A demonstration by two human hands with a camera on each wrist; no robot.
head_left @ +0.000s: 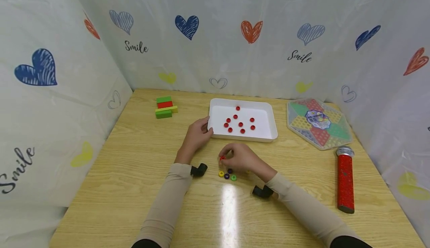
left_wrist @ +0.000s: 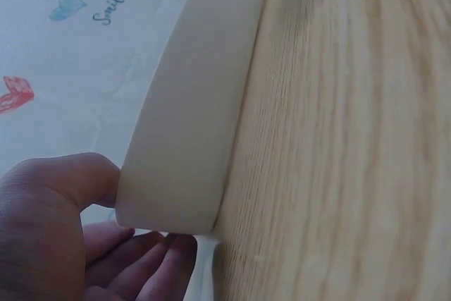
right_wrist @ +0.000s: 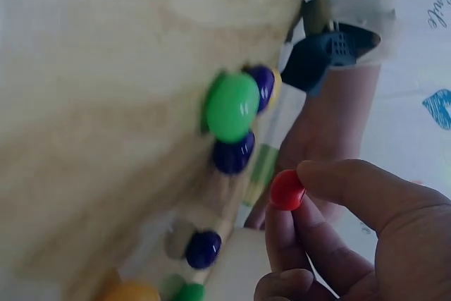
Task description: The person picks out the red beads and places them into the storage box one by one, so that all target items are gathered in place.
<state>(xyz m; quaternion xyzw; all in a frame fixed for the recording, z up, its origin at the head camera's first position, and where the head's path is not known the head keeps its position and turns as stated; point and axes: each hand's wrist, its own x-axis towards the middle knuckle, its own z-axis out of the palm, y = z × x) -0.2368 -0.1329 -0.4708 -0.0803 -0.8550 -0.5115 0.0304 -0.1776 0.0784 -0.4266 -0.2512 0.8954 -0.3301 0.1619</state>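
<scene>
A shallow white tray (head_left: 242, 139) stands mid-table with several red beads (head_left: 240, 124) scattered over its floor. My left hand (head_left: 198, 135) grips its front left corner, thumb on the front wall and fingers against the short side, as the left wrist view shows. In front of the tray, my right hand (head_left: 240, 156) pinches one red bead (right_wrist: 287, 189) between thumb and fingertips, above the table. Below that hand lie a yellow bead (head_left: 221, 173), a green bead (head_left: 233, 178) and dark purple beads (head_left: 226, 176). More beads are partly hidden by the hand.
Green, red and yellow blocks (head_left: 164, 105) sit at the back left of the wooden table (head_left: 134, 188). At the right are a hexagonal board (head_left: 318, 119) with coloured triangles and a glittery red tube (head_left: 345, 184) with a silver end. White heart-printed sheets hang behind and beside the table.
</scene>
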